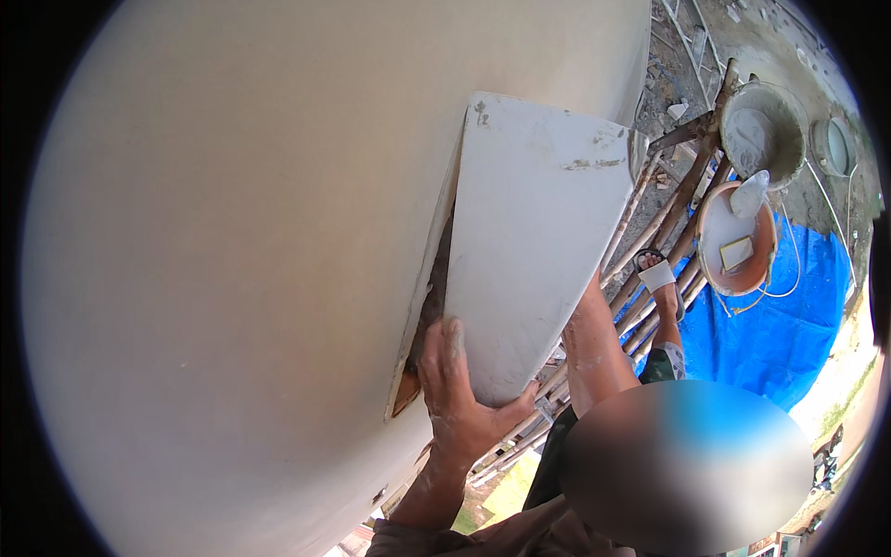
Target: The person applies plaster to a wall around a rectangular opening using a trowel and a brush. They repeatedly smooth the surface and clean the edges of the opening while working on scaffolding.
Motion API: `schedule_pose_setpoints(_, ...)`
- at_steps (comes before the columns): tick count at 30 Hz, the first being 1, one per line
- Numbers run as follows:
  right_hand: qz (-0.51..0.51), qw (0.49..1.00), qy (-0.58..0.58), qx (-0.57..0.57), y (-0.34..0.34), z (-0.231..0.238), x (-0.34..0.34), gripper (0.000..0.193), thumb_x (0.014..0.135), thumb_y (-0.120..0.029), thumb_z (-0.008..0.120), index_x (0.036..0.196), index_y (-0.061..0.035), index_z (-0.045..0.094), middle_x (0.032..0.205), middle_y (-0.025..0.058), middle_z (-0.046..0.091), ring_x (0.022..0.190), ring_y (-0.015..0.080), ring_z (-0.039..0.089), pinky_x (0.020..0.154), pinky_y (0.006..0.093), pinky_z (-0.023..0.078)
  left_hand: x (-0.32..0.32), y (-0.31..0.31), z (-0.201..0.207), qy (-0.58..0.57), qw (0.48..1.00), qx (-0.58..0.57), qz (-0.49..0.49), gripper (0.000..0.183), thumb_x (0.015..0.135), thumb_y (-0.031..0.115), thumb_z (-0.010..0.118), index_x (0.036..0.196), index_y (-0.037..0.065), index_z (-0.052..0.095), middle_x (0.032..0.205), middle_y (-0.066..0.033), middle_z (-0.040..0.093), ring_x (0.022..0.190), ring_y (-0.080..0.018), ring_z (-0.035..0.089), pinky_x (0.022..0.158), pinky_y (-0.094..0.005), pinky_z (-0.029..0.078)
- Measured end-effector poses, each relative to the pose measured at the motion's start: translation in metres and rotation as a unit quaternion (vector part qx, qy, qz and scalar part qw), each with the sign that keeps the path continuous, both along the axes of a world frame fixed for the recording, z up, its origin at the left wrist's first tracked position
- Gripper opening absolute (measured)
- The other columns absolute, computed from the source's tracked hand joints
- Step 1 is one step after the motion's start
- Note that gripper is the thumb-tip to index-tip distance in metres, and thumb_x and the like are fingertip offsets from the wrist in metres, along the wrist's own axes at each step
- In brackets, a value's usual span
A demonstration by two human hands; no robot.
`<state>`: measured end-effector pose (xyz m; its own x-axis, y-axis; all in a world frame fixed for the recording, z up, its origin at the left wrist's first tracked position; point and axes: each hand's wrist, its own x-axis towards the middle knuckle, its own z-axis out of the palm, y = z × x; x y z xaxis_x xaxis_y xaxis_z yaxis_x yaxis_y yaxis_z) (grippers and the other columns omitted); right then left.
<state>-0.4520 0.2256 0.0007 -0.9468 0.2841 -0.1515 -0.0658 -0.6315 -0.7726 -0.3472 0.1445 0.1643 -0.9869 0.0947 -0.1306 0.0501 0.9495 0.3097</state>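
A large flat off-white board (534,232) with plaster smears lies tilted against the cream plastered wall (232,278). My left hand (459,395), dusted with plaster, grips the board's narrow lower end, fingers on its face and thumb under its edge. A dark gap (429,306) with brownish material shows between the board's left edge and the wall. My right forearm (589,348) rises behind the board's right edge, and that hand is hidden behind the board.
Bamboo scaffold poles (650,232) run diagonally below, with a sandalled foot (657,278) on them. A grey bucket of plaster (763,130) and an orange basin (736,239) sit by the poles. A blue tarpaulin (770,325) covers the ground far below.
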Motion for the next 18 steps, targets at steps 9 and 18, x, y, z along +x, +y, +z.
schedule_pose_setpoints(9, 0.015, 0.99, 0.04, -0.132, -0.032, -0.01, 0.04, 0.059, 0.08, -0.017, 0.073, 0.128, -0.0008, 0.041, 0.118, 0.0095, 0.051, 0.108, 0.0172, 0.05, 0.094, 0.0345, 0.042, 0.025, -0.02, 0.006, -0.002, 0.999, -0.005, -0.032, 0.106, 0.058, 0.023, 0.085, 0.144, 0.002, 0.025, 0.135, -0.0292, 0.032, 0.12, -0.0452, 0.042, 0.093, -0.0536, 0.043)
schedule_pose_setpoints(18, -0.037, 0.995, -0.094, 0.018, -0.021, -0.002, 0.028, 0.072, 0.082, -0.017, 0.071, 0.138, -0.0036, 0.027, 0.129, 0.0107, 0.042, 0.118, 0.0201, 0.044, 0.1, 0.0375, 0.038, -0.001, -0.022, 0.006, -0.011, 1.0, -0.003, -0.024, 0.104, 0.053, 0.018, 0.083, 0.14, -0.004, 0.031, 0.138, -0.0284, 0.035, 0.125, -0.0452, 0.041, 0.099, -0.0515, 0.04)
